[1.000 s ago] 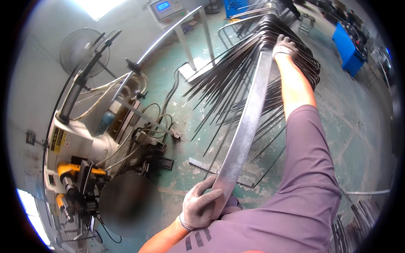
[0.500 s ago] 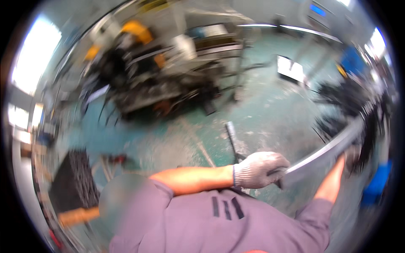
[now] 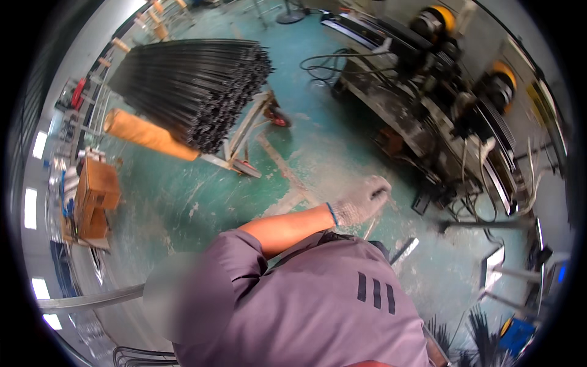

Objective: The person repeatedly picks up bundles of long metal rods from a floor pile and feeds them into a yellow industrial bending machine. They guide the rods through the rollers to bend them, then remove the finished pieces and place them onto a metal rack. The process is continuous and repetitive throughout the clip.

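Curling left hand (image 3: pixel 365 200) into a loose, seemingly empty fist above floor (image 3: pixel 183 208), hiding right hand's grip, perhaps risking a snagged glove (image 3: pixel 346 212) if swinging into left edge of machine (image 3: pixel 397 101).

A brown cardboard box (image 3: pixel 101 182) stands on the left of the room, with a smaller carton (image 3: pixel 96 224) just below it. A thick orange-brown roll (image 3: pixel 150 134) slants above and to the right of the box. A red object (image 3: pixel 79 93), too small to make out, sits above and slightly left of it. A bright window (image 3: pixel 31 208) lies to its left, and a curved grey rail (image 3: pixel 92 300) runs below. Worn green floor (image 3: pixel 162 208) spreads to its right. Well apart, up and right of the box, is a dark round base (image 3: pixel 290 16).
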A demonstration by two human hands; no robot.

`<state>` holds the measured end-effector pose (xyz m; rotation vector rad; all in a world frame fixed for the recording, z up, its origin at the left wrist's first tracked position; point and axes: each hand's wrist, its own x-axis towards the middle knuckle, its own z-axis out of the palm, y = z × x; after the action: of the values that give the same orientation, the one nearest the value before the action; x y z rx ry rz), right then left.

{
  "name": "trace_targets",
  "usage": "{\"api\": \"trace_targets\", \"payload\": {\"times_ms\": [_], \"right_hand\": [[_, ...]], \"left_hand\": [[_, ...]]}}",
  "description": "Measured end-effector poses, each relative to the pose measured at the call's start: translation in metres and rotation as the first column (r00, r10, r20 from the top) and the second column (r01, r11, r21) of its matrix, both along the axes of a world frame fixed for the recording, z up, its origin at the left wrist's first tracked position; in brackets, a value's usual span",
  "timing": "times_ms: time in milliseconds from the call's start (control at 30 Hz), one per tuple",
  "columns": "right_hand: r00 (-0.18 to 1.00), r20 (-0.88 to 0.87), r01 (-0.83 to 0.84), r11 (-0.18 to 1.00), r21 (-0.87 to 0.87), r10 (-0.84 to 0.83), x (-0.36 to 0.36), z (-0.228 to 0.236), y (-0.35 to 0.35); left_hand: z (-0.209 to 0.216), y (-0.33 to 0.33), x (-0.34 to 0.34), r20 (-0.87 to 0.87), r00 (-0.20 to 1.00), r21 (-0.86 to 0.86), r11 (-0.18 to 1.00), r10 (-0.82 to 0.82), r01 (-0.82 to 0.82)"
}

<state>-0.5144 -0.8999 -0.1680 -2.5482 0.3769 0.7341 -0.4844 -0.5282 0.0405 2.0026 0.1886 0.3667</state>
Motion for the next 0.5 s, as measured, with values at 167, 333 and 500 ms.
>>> {"api": "trace_targets", "payload": {"times_ms": [167, 333, 500], "right_hand": [[0.906, 0.135, -0.4, 0.916, -0.033, 0.401, 0.15, -0.026, 0.092], [0.767, 0.348, -0.627, 0.745, 0.226, 0.54, 0.211, 0.112, 0.324], [0.438, 0.512, -0.896, 0.316, 0.311, 0.739, 0.176, 0.172, 0.525]], "left_hand": [[-0.015, 0.096, -0.039, -0.148, 0.935, -0.234, 0.907, 0.323, -0.35], [-0.036, 0.137, -0.079, -0.299, 0.807, -0.138, 0.814, 0.509, -0.564], [-0.069, 0.166, -0.097, -0.498, 0.709, -0.502, 0.501, 0.5, -0.705]]}}
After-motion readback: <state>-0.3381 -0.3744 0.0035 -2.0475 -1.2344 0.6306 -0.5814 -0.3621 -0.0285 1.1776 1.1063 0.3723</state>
